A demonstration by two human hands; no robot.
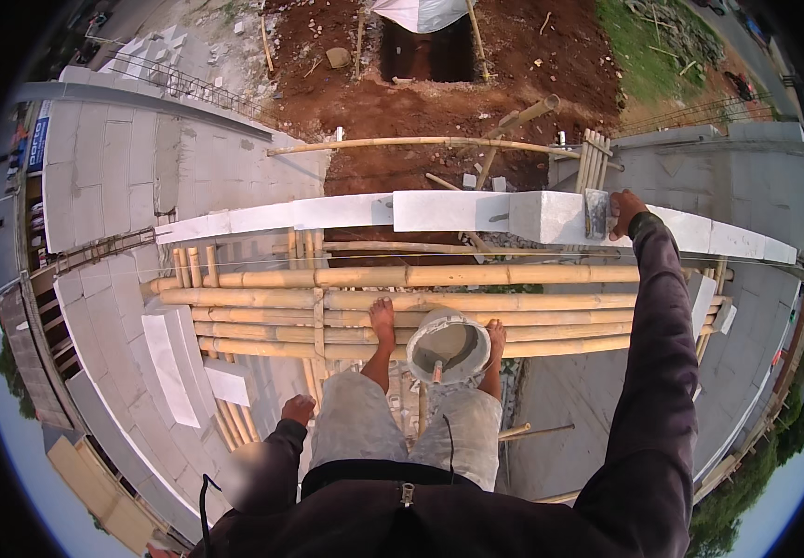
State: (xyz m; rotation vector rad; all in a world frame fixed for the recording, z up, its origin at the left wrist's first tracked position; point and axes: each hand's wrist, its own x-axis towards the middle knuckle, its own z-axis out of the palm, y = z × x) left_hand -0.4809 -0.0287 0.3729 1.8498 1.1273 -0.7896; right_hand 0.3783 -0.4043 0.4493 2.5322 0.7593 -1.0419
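My right hand (623, 212) reaches far forward at the right, its fingers closed on a grey metal trowel (596, 214). The trowel's flat, mortar-smeared face rests against the row of white lightweight blocks (448, 212), just right of a taller block end (534, 218). My left hand (299, 410) hangs beside my left knee with curled fingers, and nothing shows in it. Between my bare feet a round bucket (413, 352) stands on the bamboo poles. Wet grey mortar (458, 342) lies inside it, and a short tan handle (437, 372) shows at its near rim.
I stand on lashed bamboo poles (551, 301), with gaps down between them. A thin string line (365, 255) runs along the block row. Loose white blocks (177, 358) lie at the left. Beyond the wall are a bamboo crosspiece (421, 141), red soil (523, 56) and a deep pit (428, 58).
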